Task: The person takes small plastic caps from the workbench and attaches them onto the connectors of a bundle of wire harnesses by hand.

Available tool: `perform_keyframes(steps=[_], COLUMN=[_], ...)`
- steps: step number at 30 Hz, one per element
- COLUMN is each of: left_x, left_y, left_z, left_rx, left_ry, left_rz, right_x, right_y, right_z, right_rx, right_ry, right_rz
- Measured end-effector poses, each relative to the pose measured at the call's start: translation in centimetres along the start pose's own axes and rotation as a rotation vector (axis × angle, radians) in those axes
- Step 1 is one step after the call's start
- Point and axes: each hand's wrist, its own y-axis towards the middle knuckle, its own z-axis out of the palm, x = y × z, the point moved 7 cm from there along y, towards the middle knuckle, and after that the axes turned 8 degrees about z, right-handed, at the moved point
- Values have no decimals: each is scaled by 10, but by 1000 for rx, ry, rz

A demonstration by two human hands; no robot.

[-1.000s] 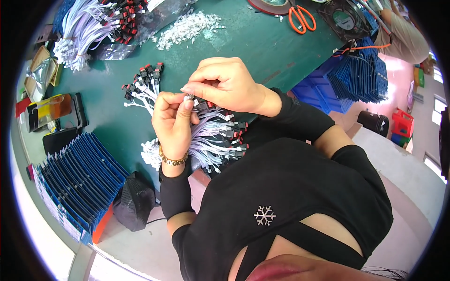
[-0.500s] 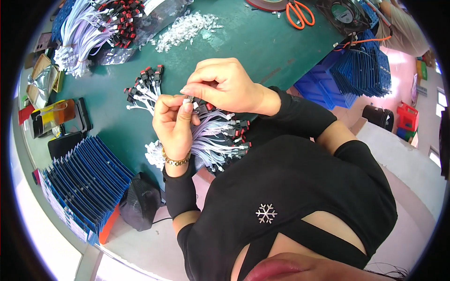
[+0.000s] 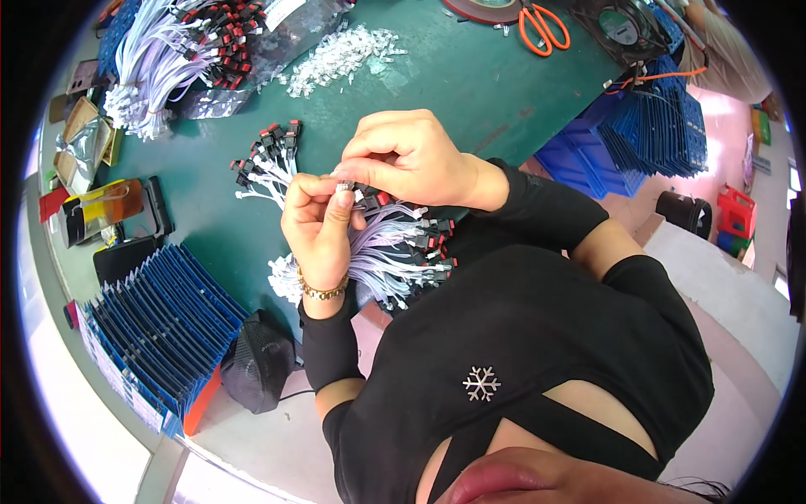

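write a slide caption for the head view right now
Left hand and right hand meet at a small white plug beside a pile of white cables on a green table.

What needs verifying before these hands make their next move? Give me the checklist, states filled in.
1. Small white part gripped: ok, pinched in the fingers of the left hand.
2. Right hand in position: ok, its fingers meet the left fingertips.
3. Part fully seated and aligned: cannot tell, too small and partly covered.
4. White cables close by: ok, bunched just below the hands, with black-and-red ends.
5. Clear plastic pieces contained: not ok, heaped loose on the green table.
6. Orange-handled scissors apart from the hands: ok, lying toward the table's far side.
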Motion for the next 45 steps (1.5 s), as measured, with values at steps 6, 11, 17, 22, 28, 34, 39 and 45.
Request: perform_keyframes(steps=[6,11,17,22,28,34,39,45], left_x=[2,2,-1,-1,-1,2,5,9], left_y=[0,0,0,1,1,1,2,1], left_z=[-2,-2,0,1,1,3,1,-1], left_rx=[5,-6,6,32,38,43,61,49], left_ry=[8,14,5,-33,3,52,28,33], left_rz=[12,7,2,-26,-31,-39,-87,-124], right_x=[4,5,8,8,10,5,1,-2], right_y=[0,0,2,4,4,5,5,3], right_z=[-1,-1,0,2,2,2,4,8], right_rx=[-29,-30,-2,52,52,38,73,56], right_ry=[-18,-26,-37,-12,-52,-116,-55,-110], right_rz=[-26,-32,-17,-36,-51,7,28,-6])
